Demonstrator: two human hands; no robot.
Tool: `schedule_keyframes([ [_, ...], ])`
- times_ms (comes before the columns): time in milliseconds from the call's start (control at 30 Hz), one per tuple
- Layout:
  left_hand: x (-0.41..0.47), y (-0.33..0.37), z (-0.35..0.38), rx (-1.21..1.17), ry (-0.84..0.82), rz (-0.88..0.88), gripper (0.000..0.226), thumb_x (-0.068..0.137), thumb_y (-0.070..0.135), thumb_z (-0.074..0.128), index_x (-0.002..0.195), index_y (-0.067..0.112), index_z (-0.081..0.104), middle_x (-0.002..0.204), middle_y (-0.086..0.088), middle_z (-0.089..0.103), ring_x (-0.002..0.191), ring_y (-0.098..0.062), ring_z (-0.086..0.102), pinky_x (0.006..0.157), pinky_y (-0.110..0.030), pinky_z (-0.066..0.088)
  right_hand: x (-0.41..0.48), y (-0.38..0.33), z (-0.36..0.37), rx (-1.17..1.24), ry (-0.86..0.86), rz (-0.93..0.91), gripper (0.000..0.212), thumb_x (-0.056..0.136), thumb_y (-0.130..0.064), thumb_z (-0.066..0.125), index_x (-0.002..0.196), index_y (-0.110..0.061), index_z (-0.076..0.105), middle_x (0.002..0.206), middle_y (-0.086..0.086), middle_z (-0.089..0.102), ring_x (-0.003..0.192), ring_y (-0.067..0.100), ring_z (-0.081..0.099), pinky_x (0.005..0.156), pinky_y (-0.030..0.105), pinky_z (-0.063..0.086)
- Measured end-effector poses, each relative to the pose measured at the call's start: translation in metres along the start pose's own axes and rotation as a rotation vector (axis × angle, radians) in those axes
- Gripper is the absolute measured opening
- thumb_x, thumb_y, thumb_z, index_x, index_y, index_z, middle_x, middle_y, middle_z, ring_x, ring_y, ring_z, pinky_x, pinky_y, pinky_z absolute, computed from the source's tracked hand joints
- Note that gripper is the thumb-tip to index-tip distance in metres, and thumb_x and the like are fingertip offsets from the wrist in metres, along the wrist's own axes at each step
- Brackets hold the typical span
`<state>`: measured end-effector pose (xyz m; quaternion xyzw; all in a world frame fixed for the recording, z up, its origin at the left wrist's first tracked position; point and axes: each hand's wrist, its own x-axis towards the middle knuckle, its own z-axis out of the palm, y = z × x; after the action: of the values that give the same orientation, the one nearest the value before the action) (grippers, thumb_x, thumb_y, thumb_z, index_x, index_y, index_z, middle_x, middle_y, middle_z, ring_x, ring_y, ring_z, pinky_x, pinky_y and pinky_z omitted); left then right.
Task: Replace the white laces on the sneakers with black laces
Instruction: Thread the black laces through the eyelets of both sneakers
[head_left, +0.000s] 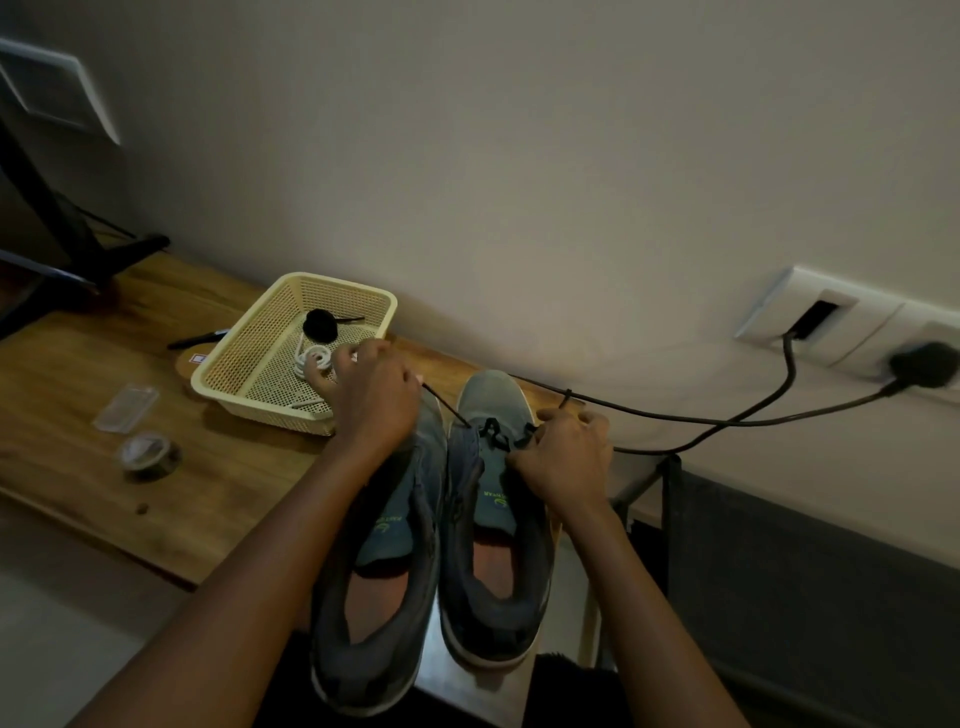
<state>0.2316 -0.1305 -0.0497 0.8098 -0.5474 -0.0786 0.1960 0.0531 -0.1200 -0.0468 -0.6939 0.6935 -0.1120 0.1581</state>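
Grip, 2 hands: left hand (376, 400) closed on 1 end of the black lace (449, 408), drawn taut up and away from the toe-end eyelets of the sneaker (493, 545) under the right hand (566, 457), which pinches the other end just beside those eyelets. Handling note, as judged: even both ends before crossing, keep the lace flat, seat each row snugly. Count: 2 sneakers side by side at the counter (78, 493) edge, the other sneaker (379, 597) showing no lace; 1 basket (218, 384) holding 1 coiled black lace (321, 325) and white laces (314, 361), number unclear; 1 tape roll (148, 454); 1 pen (200, 339).
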Motion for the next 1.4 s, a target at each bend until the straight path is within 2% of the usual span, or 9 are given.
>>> schedule_keyframes([
  [167,-0.003,0.002,0.003,-0.108,-0.08,0.192,0.024,0.085,0.02,0.059,0.102,0.036,0.064,0.14,0.011,0.043,0.138,-0.02,0.019,0.111,-0.054,-0.004,0.002,-0.002,0.004,0.021,0.003,0.008,0.043,0.077,-0.027,0.068,0.117,-0.011,0.06,0.115,0.009,0.063,0.135,0.03,0.025,0.1,0.036,0.033],
  [300,-0.007,0.011,0.005,0.022,-0.159,0.323,0.011,0.082,0.04,0.065,0.092,0.039,0.069,0.142,0.015,0.04,0.14,-0.017,0.016,0.109,-0.056,-0.009,0.004,-0.001,0.006,0.006,-0.002,0.023,0.038,0.077,-0.029,0.068,0.11,-0.011,0.063,0.119,0.006,0.062,0.135,0.029,0.024,0.098,0.037,0.036],
  [433,-0.008,0.011,0.009,0.058,-0.19,0.281,0.008,0.084,0.043,0.065,0.084,0.035,0.068,0.138,0.016,0.045,0.137,-0.016,0.02,0.109,-0.055,-0.009,0.004,-0.001,0.006,-0.006,-0.005,0.024,0.038,0.077,-0.03,0.068,0.11,-0.011,0.064,0.12,0.005,0.062,0.135,0.029,0.025,0.097,0.037,0.036],
  [667,0.006,-0.008,-0.001,-0.046,0.031,-0.026,0.009,0.089,0.026,0.059,0.085,0.027,0.067,0.124,0.005,0.057,0.129,-0.025,0.035,0.11,-0.055,-0.001,0.005,0.002,0.004,0.014,-0.018,0.028,0.042,0.08,-0.029,0.067,0.117,-0.011,0.059,0.121,0.007,0.06,0.135,0.029,0.025,0.098,0.036,0.034],
  [767,0.006,-0.006,0.001,-0.072,0.019,0.037,0.009,0.091,0.022,0.054,0.089,0.026,0.063,0.114,0.007,0.061,0.126,-0.023,0.039,0.111,-0.054,-0.005,0.004,0.002,0.005,0.023,-0.031,0.006,0.04,0.08,-0.028,0.067,0.115,-0.011,0.059,0.118,0.007,0.061,0.134,0.028,0.026,0.097,0.036,0.035],
  [867,0.003,-0.001,0.003,-0.12,-0.021,0.235,0.019,0.089,0.022,0.052,0.103,0.03,0.061,0.106,0.014,0.063,0.122,-0.016,0.044,0.11,-0.052,-0.01,0.006,0.005,0.006,0.053,-0.017,-0.011,0.022,0.08,-0.032,0.066,0.09,-0.012,0.065,0.115,0.003,0.062,0.129,0.027,0.031,0.096,0.036,0.036],
  [1033,-0.007,0.008,0.007,0.029,-0.168,0.399,0.014,0.088,0.041,0.059,0.099,0.038,0.067,0.105,0.017,0.066,0.121,-0.012,0.044,0.109,-0.052,-0.009,0.017,0.025,0.0,0.329,0.189,0.093,0.041,0.079,-0.026,0.063,0.044,-0.022,0.042,0.053,-0.001,0.045,0.084,0.036,0.056,0.07,0.035,0.041],
  [1200,-0.007,0.011,0.012,0.035,-0.216,0.364,0.011,0.092,0.038,0.056,0.092,0.032,0.065,0.102,0.013,0.066,0.122,-0.016,0.042,0.109,-0.048,-0.004,0.007,0.013,0.002,0.143,-0.05,0.128,0.044,0.074,-0.055,0.067,0.052,-0.021,0.048,0.078,0.004,0.056,0.102,0.027,0.045,0.08,0.035,0.035],
  [1400,-0.003,0.005,0.009,-0.053,-0.277,0.319,0.013,0.099,0.023,0.04,0.091,0.028,0.049,0.093,0.015,0.065,0.114,-0.012,0.052,0.111,-0.05,-0.005,0.004,0.004,0.003,0.087,-0.08,0.135,0.034,0.072,-0.047,0.071,0.072,-0.017,0.055,0.095,0.007,0.057,0.112,0.03,0.039,0.082,0.036,0.032],
])
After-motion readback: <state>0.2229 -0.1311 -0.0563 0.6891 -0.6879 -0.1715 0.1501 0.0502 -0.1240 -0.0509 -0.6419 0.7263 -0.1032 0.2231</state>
